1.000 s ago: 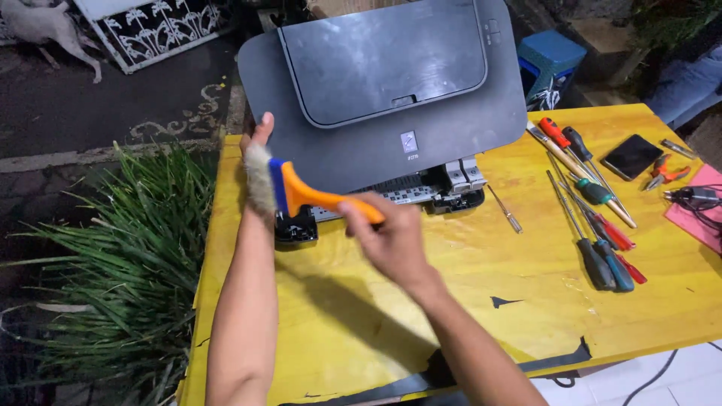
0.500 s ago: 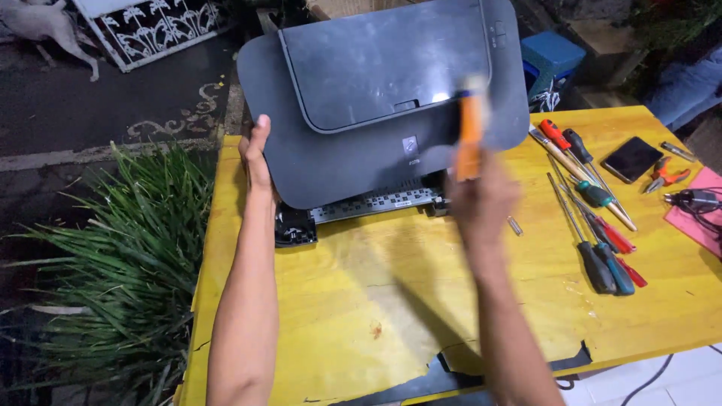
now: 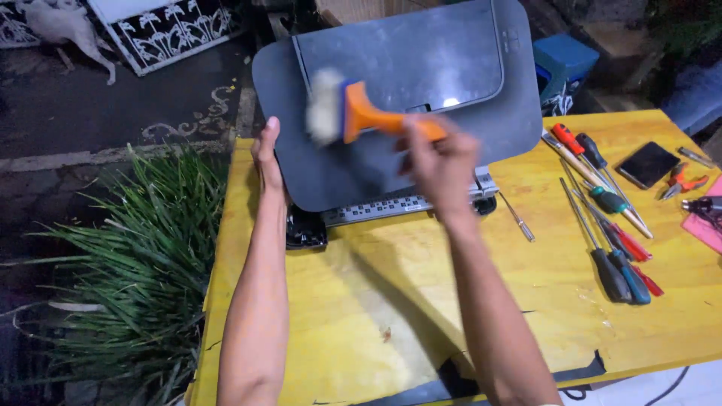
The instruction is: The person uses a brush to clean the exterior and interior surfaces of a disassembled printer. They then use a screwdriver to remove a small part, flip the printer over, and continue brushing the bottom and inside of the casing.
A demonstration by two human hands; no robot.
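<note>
2 hands on this one: left hand (image 3: 268, 154) is gripping the left edge of a dark grey printer cover (image 3: 398, 98), tilted up at the back of the yellow counter (image 3: 466, 301). Right hand (image 3: 444, 162) is clenched round the orange handle of a brush (image 3: 361, 116), pale bristles blurred over the cover's face. Screwdrivers (image 3: 609, 225) lie in a loose row to the right, with a dark phone (image 3: 648, 164) and pliers (image 3: 681, 182) near them. Spiky green plant (image 3: 128, 263) just beside the counter's left edge.
</note>
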